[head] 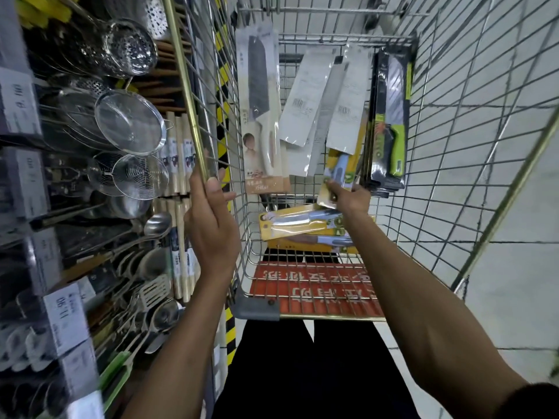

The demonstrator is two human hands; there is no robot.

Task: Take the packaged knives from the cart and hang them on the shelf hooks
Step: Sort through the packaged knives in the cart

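The right hand [352, 198] is reaching into the cart [472, 122], its fingers [332, 188] pinching a yellow knife pack [338, 172] above two flat packs [299, 222]. The left hand [211, 220] is curling its fingers round the gold rim [185, 86]. White packs [302, 95] are showing barcodes. A red sign [314, 287] is showing upside-down characters I cannot read.

Lower shelf price tag [62, 309] has rotated digits, roughly 11.90. The upper price tag [21, 101] is too blurred to read. Red sign [317, 285] in the cart [257, 309] bears white Chinese characters, upside down and illegible.
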